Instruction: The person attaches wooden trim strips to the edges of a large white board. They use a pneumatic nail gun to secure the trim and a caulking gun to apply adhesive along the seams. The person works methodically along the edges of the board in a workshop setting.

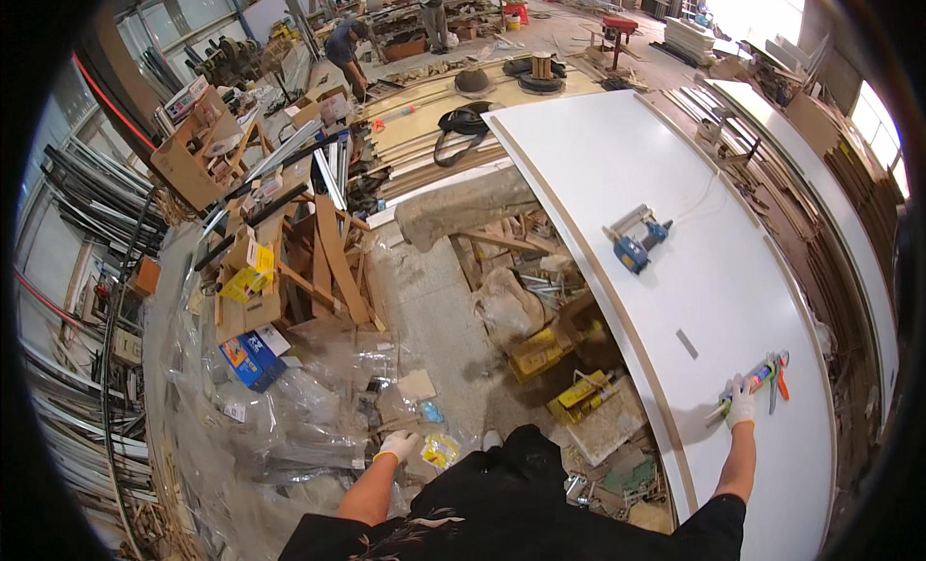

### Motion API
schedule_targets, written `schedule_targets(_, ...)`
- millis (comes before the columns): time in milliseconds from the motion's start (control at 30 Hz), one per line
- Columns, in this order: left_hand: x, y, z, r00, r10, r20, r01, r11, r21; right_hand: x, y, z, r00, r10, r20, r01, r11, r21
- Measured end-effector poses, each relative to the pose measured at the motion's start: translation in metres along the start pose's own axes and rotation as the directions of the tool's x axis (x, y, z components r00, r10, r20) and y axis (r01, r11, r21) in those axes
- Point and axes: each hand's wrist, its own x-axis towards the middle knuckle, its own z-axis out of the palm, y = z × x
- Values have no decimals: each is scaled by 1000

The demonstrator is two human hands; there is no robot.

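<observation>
My right hand (pixel 741 403), in a white glove, is closed round the front of a caulking gun (pixel 767 371) low over a large white panel (pixel 666 320). The gun's orange trigger handle points away from me. Farther up the panel lies a blue air stapler (pixel 637 243) with a thin hose trailing from it. A short grey strip (pixel 687 343) rests between the stapler and my right hand. My left hand (pixel 398 445), also gloved, hangs away from the panel with loosely bent fingers and nothing visible in it.
Clear plastic sheeting (pixel 309 416) and a blue box (pixel 253 360) lie left of me. Yellow cases (pixel 582 397) sit under the panel's left edge. Scrap boards (pixel 333 262) pile up beyond the sheeting. A person (pixel 344 52) bends over at the far left.
</observation>
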Motion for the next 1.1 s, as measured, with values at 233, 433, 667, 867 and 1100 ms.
schedule_targets(233,86,87,-52,993,101,66,-111,977,181,63,-46,-16,994,-97,45,104,974,-202)
schedule_targets(433,92,256,-125,929,305,211,-348,913,214,100,-77,-72,993,-18,-117,18,1000,4)
schedule_targets(667,183,354,-102,692,696,189,-690,715,-110,122,-86,-200,867,363,-342,-164,855,491)
schedule_targets(867,125,566,-156,350,919,182,-763,392,-513,146,-201,-376,721,278,-634,-47,933,356)
schedule_targets(1100,30,664,-209,22,999,46,-876,41,-481,185,-389,-468,940,190,-282,-53,900,433)
